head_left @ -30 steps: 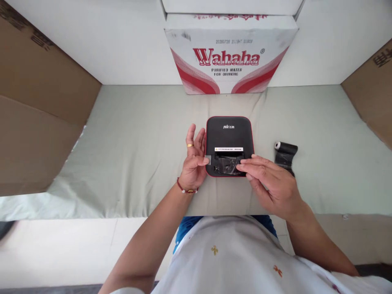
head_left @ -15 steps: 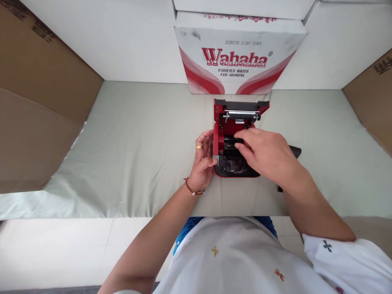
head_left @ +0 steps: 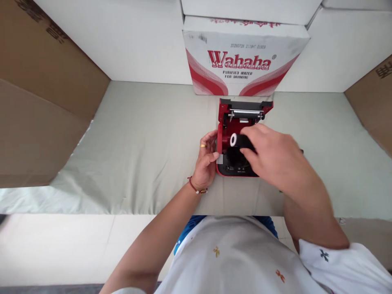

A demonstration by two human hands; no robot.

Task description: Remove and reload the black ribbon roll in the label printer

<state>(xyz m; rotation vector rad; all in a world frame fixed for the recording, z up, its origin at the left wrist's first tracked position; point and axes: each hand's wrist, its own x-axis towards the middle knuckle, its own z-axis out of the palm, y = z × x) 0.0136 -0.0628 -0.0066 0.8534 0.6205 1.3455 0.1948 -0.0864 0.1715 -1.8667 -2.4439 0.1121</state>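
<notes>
A red and black label printer [head_left: 219, 168] sits on the cloth-covered table with its lid [head_left: 246, 104] raised. My left hand [head_left: 208, 159] steadies its left side, thumb over the front corner and fingers along the outer wall. Above the open bay, my right hand [head_left: 266, 149] pinches a black ribbon roll [head_left: 243, 141] between thumb and fingers. The roll's white core faces left, and its right end is hidden by my hand. Dark film hangs below the roll, over the bay. My right hand also covers the printer's right side.
A white and red water carton [head_left: 245, 61] stands behind the printer. Large brown boxes [head_left: 45, 122] flank the table at left and right, with white boxes [head_left: 137, 41] along the back. Part of a dark object shows past my right hand. Pale green cloth [head_left: 147, 143] covers the table.
My right hand has lifted the black ribbon roll up out of the bay, and its white core end now shows. My left hand stays on the printer. The view has shifted slightly.
</notes>
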